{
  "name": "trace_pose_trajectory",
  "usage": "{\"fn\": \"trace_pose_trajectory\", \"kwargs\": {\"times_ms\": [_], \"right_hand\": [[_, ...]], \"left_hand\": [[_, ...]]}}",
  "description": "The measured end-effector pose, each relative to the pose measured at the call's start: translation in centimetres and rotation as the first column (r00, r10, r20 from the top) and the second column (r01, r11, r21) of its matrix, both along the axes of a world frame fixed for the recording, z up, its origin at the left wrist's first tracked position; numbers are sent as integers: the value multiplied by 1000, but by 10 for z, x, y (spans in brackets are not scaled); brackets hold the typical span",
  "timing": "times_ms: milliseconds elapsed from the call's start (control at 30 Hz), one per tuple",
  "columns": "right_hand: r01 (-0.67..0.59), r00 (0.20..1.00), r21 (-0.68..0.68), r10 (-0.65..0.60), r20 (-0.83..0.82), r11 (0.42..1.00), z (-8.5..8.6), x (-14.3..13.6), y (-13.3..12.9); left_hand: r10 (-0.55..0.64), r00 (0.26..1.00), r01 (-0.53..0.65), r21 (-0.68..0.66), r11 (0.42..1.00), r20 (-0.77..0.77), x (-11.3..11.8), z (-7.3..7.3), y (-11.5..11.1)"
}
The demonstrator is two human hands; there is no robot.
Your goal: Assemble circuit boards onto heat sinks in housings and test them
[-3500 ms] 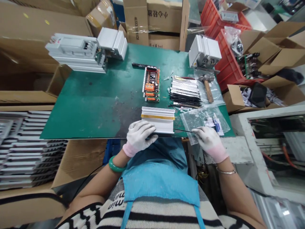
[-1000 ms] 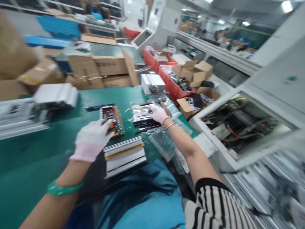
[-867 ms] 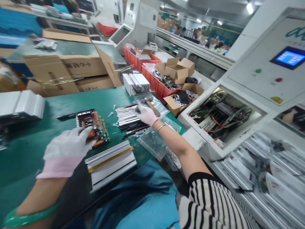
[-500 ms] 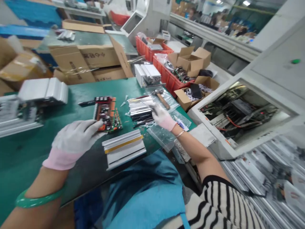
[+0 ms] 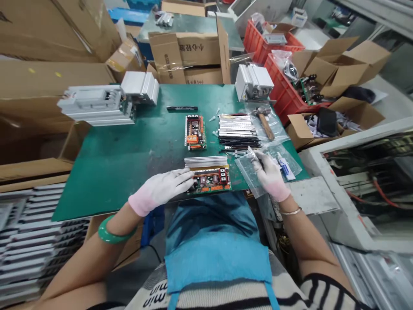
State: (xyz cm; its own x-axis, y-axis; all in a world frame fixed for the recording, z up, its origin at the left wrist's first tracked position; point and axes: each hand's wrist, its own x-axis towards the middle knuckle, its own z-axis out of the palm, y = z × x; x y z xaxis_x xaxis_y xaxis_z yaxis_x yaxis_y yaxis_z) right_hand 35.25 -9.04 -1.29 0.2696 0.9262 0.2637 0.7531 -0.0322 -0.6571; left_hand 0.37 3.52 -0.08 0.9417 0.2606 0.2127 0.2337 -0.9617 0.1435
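My left hand [image 5: 166,189], in a white glove with a pink cuff, has its fingertips closed on the left end of a circuit board [image 5: 211,180] with orange connectors. That board lies against a silver aluminium profile [image 5: 206,162] at the table's near edge. To the right, my gloved right hand [image 5: 269,174] pinches a thin pale piece [image 5: 251,151], its kind unclear, above a clear plastic bag [image 5: 247,172]. Farther back lies a second circuit board [image 5: 195,133]. Beside it is a pile of metal strips [image 5: 237,127], some silver and some black.
A hammer [image 5: 266,125] rests on plastic at the right, near a white-and-blue tube [image 5: 286,168]. A black marker [image 5: 182,109] lies farther back. Aluminium housings [image 5: 97,103] stand at the far left, another housing [image 5: 254,82] at the back right, beside red crates [image 5: 280,92].
The view has swung toward the right-hand table centre. One circuit board has come to the aluminium profile with my left hand. My right hand has drawn back from the strips, nearer to me.
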Motion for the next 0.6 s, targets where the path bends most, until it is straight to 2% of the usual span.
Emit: {"fn": "trace_pose_trajectory", "kwargs": {"times_ms": [133, 367, 500, 600], "right_hand": [[-5, 1000, 8, 5, 22, 1000, -2, -3, -4], [-38, 999, -25, 38, 22, 999, -6, -11, -10], [-62, 998, -64, 63, 19, 996, -8, -17, -12], [-75, 997, -76, 77, 22, 994, -9, -19, -12]], "left_hand": [[-8, 998, 10, 34, 999, -54, 6, 0, 5], [95, 990, -97, -16, 995, -100, 9, -1, 10], [141, 983, -147, -42, 988, -121, 9, -9, 4], [136, 989, -141, -77, 987, -63, 7, -19, -3]]}}
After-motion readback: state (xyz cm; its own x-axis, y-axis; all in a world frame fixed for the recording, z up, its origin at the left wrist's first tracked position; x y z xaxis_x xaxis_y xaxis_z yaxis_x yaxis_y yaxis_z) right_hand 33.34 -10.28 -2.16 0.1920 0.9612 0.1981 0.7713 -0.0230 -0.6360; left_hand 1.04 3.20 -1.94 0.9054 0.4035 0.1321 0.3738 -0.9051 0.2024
